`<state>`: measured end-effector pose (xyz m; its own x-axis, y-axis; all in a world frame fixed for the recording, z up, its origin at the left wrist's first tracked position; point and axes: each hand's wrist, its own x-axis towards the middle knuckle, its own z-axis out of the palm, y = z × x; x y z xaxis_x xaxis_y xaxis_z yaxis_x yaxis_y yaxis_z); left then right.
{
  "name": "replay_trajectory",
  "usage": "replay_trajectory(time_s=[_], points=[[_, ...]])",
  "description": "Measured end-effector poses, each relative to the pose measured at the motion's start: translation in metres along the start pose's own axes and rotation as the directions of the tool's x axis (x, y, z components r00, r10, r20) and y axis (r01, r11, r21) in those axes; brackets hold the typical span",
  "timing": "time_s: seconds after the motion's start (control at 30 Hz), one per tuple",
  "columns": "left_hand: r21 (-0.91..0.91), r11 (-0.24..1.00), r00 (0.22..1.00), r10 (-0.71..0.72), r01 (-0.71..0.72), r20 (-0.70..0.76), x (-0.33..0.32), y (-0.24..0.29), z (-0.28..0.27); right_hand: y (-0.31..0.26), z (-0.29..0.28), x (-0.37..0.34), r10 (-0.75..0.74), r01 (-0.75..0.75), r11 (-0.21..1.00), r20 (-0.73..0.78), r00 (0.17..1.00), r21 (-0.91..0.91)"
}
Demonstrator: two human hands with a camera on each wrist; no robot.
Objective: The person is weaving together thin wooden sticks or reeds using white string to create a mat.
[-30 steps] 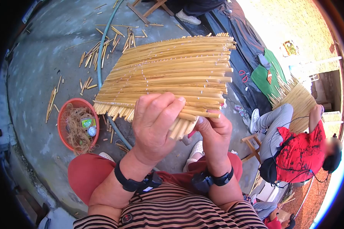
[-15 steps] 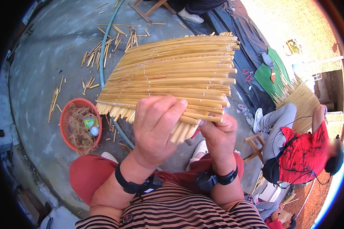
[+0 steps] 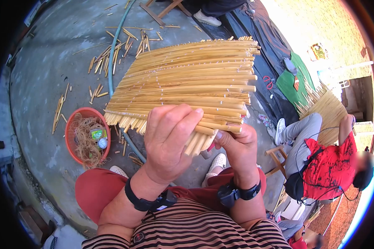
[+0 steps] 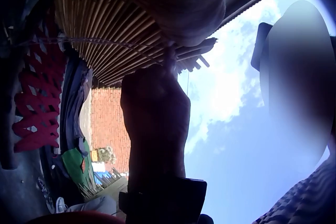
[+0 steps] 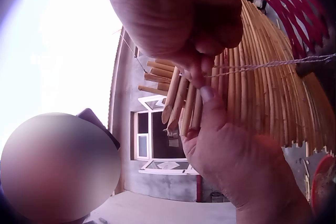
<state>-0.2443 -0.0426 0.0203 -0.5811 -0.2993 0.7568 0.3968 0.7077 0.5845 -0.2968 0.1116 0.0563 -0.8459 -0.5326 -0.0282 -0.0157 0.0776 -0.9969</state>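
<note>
A mat of straw-coloured reeds (image 3: 187,79) is held up over the lap, its rows tied with pale stitches. My left hand (image 3: 166,139) grips the mat's near edge, fingers lying over the top and thumb beneath, as the right wrist view shows. My right hand (image 3: 239,147) pinches at the near right corner, thumb beside the short reed ends (image 3: 201,141). A twisted pale cord (image 5: 278,63) runs along the mat's underside to where the fingers of both hands meet. The tip of the pinch is partly hidden by the hands.
A red basin (image 3: 67,139) of tangled fibre stands on the floor to the left, beside a blue-green hose (image 3: 110,62). Cut reed pieces (image 3: 99,62) lie scattered. Red scissors (image 3: 269,82) rest on dark sheeting. A person in red (image 3: 330,159) sits at right by another mat (image 3: 330,110).
Both hands keep their hold at the near edge. My right wrist has turned slightly, and the view has shifted a little. The mat stays almost in place.
</note>
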Motion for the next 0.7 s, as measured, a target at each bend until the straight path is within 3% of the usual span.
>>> replay_trajectory(time_s=[0.07, 0.13, 0.3, 0.4, 0.5, 0.6, 0.7], points=[[0.002, 1.000, 1.000, -0.004, 0.004, -0.002, 0.000, 0.001, 0.000, 0.005, -0.001, 0.007, -0.229, 0.228, 0.965, 0.002, 0.973, -0.133], [0.005, 1.000, 1.000, 0.005, -0.005, 0.003, -0.001, 0.000, 0.002, 0.006, 0.002, 0.008, -0.338, 0.326, 0.918, -0.017, 0.941, -0.226], [0.011, 1.000, 1.000, -0.013, 0.013, 0.004, 0.002, 0.002, 0.000, -0.001, 0.010, 0.010, -0.354, 0.320, 0.890, -0.049, 0.934, -0.326], [-0.003, 1.000, 0.999, -0.029, 0.030, 0.033, 0.002, 0.003, -0.003, 0.003, 0.009, 0.012, -0.379, 0.361, 0.899, -0.030, 0.925, -0.247], [-0.002, 1.000, 0.999, -0.022, 0.022, 0.024, 0.003, 0.003, -0.004, -0.001, 0.004, 0.008, -0.265, 0.260, 0.933, 0.012, 0.964, -0.248], [-0.001, 1.000, 1.000, -0.018, 0.018, 0.012, 0.001, 0.003, -0.002, 0.002, -0.002, 0.009, -0.343, 0.347, 0.893, 0.068, 0.937, -0.286], [0.004, 1.000, 1.000, -0.014, 0.014, 0.015, 0.000, 0.003, -0.001, 0.000, -0.005, 0.007, -0.316, 0.328, 0.910, 0.091, 0.945, -0.253]])
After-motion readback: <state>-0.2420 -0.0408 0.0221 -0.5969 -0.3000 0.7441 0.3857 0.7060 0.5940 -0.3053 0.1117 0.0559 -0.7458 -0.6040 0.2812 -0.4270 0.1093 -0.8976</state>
